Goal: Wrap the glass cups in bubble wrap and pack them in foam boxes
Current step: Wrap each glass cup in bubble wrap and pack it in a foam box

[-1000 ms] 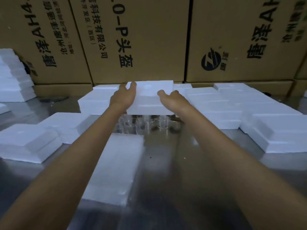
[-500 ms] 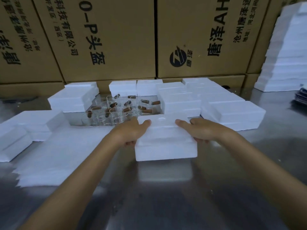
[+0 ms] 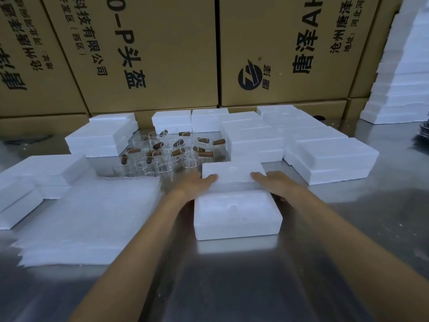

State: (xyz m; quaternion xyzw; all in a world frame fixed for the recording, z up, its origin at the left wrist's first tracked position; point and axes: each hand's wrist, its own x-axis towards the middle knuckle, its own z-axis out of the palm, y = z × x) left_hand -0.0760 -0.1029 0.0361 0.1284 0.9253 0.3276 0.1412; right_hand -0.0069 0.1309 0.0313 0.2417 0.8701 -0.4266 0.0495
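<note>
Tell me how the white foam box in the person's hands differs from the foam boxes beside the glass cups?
The white foam box between the hands sits near the person with its lid lifted; the white foam boxes right of the glass cups lie closed and stacked. Both hands touch the near one; the stacked ones lie untouched. All are white rectangular foam.

Bare steel table (image 3: 232,287) nearside lies open (foam boxes (image 3: 329,156) wall the cups (image 3: 167,154))

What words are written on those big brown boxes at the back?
"0-P头盔" on the middle cardboard box.
"科技有限公司" and "(西区)" beside it, on that box.
"唐泽AH" and a round black logo on the right cardboard box.
Small address print there: partly blurred.
Foam boxes: no text.
</note>
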